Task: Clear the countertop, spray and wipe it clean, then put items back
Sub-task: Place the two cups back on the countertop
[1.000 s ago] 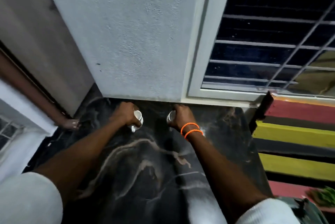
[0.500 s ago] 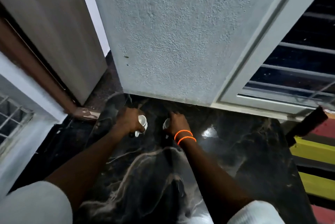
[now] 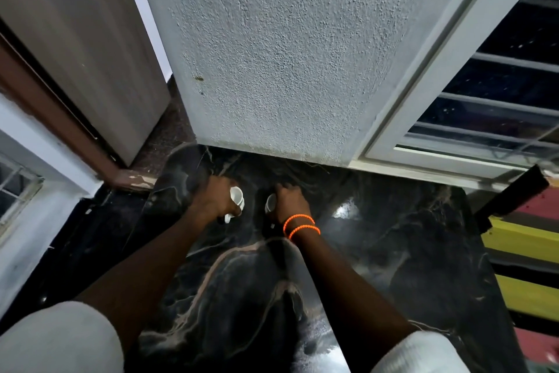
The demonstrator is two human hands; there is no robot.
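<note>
Your left fingers (image 3: 225, 191) wrap a white cup (image 3: 237, 196); your right fingers (image 3: 290, 192) clasp a second cup (image 3: 270, 202). Both hands, left hand (image 3: 215, 200) and right hand (image 3: 292, 203), sit side by side, apart, near the far edge of the black table (image 3: 393, 245), below the wall (image 3: 272, 55).

A rough white wall (image 3: 272, 49) rises straight ahead. To its right a white-framed window (image 3: 499, 94) with horizontal bars shows dark glass. On the left stands a grey door (image 3: 75, 40) in a brown frame (image 3: 39, 100). At the far right lies a striped mat (image 3: 529, 251), red, yellow and black.
</note>
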